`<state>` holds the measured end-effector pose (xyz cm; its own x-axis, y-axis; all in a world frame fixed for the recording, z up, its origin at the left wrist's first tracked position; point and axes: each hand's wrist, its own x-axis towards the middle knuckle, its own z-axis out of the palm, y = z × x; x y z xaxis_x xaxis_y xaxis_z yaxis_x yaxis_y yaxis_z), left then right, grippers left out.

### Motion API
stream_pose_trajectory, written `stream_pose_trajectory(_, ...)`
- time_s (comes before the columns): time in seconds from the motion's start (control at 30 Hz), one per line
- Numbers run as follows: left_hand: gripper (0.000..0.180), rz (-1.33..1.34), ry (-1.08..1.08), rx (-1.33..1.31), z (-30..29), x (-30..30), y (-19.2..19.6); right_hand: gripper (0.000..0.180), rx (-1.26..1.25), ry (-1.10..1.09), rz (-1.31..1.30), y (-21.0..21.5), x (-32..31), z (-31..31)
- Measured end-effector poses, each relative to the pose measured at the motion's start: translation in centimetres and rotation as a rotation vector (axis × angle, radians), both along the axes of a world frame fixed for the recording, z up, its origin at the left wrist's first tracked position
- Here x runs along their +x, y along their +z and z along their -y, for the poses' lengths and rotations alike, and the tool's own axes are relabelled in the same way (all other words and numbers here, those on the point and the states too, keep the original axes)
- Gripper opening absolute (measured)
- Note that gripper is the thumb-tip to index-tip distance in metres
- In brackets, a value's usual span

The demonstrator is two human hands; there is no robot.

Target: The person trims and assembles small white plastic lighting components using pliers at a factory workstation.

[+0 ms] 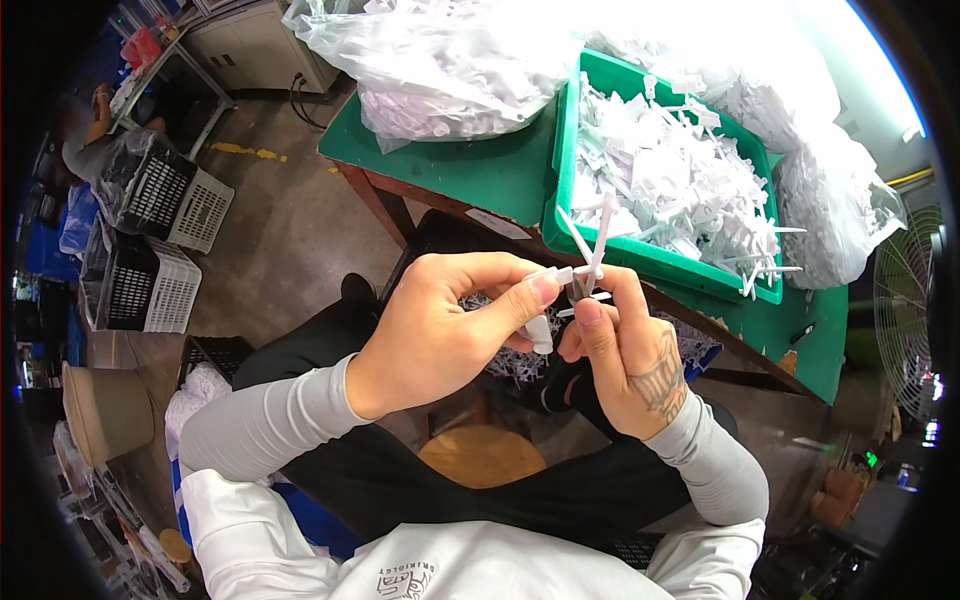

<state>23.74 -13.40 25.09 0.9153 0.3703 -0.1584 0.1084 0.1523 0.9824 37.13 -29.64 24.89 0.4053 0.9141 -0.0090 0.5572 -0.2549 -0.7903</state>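
Observation:
My left hand (440,325) is closed, pinching small white plastic parts (541,335) between thumb and fingers. Close beside it, my right hand (622,355) is also closed. Thin white plastic sprue (598,245) sticks up in crossed prongs from its thumb and forefinger, touching or nearly touching the part in my left fingertips. A small grey metal-looking bit shows between the right thumb and forefinger; what it belongs to is hidden by the fingers. Both hands are above my lap, just short of the green table (450,180).
A green tray (562,190) heaped with white plastic pieces (670,160) sits on the table. Clear bags (450,80) of similar pieces flank it. More scraps lie beneath my hands. A wooden stool (480,455), stacked crates (150,275), a fan (905,310) and another person (95,135) are around.

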Motion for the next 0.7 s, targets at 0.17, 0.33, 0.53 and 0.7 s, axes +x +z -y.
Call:
stream_pose_trajectory(0.17,0.033,-0.022,-0.025,0.018,-0.2,0.2,-0.1,0.025,0.062,-0.03,0.006,-0.6,0.0,0.0)
stream_pose_trajectory(0.33,0.033,-0.057,-0.049,-0.069,-0.6,0.1,0.2,0.026,0.048,-0.015,-0.03,-0.6,0.0,0.0)
stream_pose_trajectory(0.53,0.03,-0.093,-0.078,-0.168,-1.0,0.2,0.5,0.028,0.051,0.003,-0.094,-0.7,0.0,0.0)
stream_pose_trajectory(0.7,0.03,-0.114,-0.088,-0.205,-1.1,0.2,0.7,0.028,0.05,0.003,-0.153,-0.9,0.0,0.1)
